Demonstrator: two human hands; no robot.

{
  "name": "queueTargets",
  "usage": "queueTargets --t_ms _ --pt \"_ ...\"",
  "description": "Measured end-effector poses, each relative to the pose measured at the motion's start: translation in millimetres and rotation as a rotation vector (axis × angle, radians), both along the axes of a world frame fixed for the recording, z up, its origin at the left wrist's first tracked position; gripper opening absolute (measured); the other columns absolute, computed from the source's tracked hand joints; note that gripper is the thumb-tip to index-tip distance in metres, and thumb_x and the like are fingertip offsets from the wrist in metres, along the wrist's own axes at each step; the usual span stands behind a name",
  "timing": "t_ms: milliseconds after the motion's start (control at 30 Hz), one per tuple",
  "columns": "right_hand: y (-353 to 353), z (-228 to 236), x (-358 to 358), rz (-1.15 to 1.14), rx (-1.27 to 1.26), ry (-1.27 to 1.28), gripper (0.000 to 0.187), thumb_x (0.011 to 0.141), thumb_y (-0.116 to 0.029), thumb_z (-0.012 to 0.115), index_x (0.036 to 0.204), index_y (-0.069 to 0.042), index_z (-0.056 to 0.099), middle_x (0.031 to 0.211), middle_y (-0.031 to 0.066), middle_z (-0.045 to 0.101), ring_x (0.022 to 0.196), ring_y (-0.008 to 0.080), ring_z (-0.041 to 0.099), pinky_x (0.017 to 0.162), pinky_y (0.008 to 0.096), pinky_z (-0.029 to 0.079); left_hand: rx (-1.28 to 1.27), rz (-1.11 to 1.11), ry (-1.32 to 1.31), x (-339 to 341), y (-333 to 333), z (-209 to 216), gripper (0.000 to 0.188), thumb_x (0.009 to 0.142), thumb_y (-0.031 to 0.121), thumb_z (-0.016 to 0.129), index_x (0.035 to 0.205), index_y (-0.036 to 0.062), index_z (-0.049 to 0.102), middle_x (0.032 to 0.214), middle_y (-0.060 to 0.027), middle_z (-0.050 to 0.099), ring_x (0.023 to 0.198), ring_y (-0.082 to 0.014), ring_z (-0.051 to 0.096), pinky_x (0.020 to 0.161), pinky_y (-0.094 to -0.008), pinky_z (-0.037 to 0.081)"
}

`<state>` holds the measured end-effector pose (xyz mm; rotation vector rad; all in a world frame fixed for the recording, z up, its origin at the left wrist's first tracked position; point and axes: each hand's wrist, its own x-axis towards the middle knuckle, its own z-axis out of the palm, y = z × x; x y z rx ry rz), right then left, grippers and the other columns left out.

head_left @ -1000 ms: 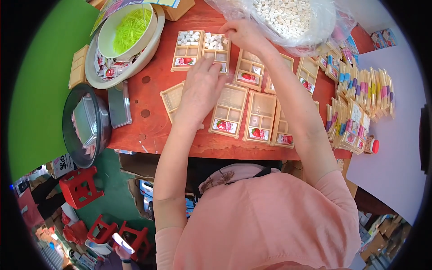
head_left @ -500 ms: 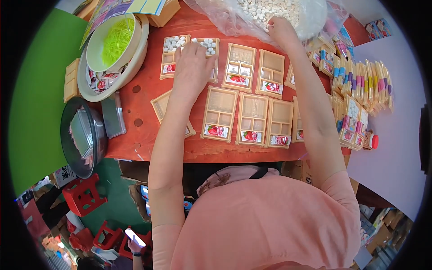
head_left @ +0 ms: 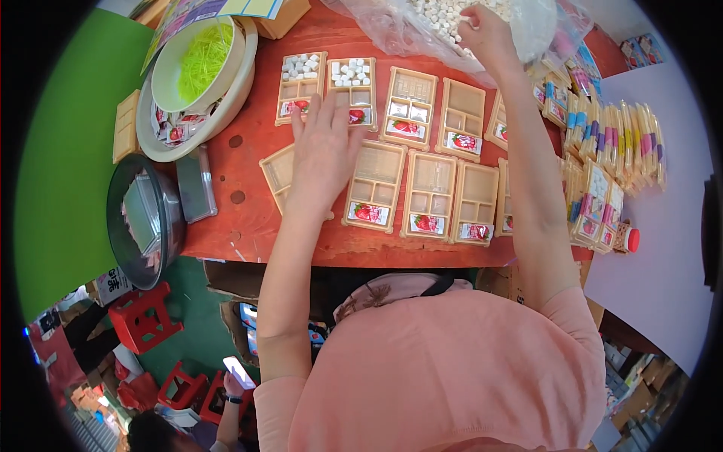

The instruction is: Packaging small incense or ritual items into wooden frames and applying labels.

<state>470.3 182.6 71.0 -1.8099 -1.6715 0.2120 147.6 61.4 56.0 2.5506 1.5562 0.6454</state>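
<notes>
My left hand (head_left: 324, 147) hovers with fingers stretched out over the lower ends of two tan compartment trays. The left tray (head_left: 287, 96) and the one beside it (head_left: 340, 98) each hold white cubes in the top compartment and a red-and-white strawberry sachet at the bottom. My right hand (head_left: 491, 38) is at a heap of white cubes (head_left: 437, 16) in a clear plastic bag (head_left: 376, 30), its fingers curled together; what they hold, if anything, is hidden. More trays (head_left: 431, 177) with sachets but no cubes lie in rows between my arms.
Bowls with green strips (head_left: 207, 64) and sachets (head_left: 175, 132) stand at the left, above a dark bowl of clear lids (head_left: 139, 215). Packed trays (head_left: 617, 143) and a red-capped jar (head_left: 631, 240) are at the right. Below, another person's hand (head_left: 235, 384) holds a phone.
My left hand has drawn back toward me from the cubes, uncovering both filled compartments. My right hand remains at the heap, its fingers now more curled. The whole view has shifted slightly.
</notes>
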Motion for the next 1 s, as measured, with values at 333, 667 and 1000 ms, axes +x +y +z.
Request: queueTargets --t_ms 333,667,1000 --pt "-12.6 -21.7 -155.9 0.470 -0.112 0.191 0.029 0.082 -0.023 0.068 0.102 -0.001 0.068 0.092 0.0167 0.070 0.084 0.0283 0.068 0.077 0.0375 0.052 -0.026 -0.018 -0.081 5.6 5.5 -10.6 0.048 0.090 0.029 0.065 0.124 -0.0035 0.057 0.139 -0.0217 0.047 0.133 -0.0365 0.041 0.111 -0.0576 0.027" --pt "5.3 -26.8 -159.5 0.336 -0.229 0.193 0.030 0.087 -0.028 0.070 0.097 0.000 0.071 0.085 0.0098 0.071 0.079 0.0188 0.066 0.075 0.0331 0.051 -0.061 -0.017 -0.079 -3.0 2.7 -15.4 0.053 0.090 0.033 0.064 0.124 -0.0057 0.056 0.140 -0.0236 0.048 0.133 -0.0368 0.042 0.112 -0.0561 0.025" --pt "-8.0 -10.1 -135.5 0.328 -0.207 0.114 0.027 0.088 -0.025 0.060 0.099 -0.005 0.073 0.093 0.0183 0.071 0.088 0.0342 0.067 0.083 0.0418 0.052 -0.030 -0.016 -0.091 4.8 23.8 -7.2 0.047 0.093 0.029 0.061 0.129 -0.0013 0.055 0.143 -0.0205 0.047 0.137 -0.0362 0.039 0.112 -0.0552 0.028"
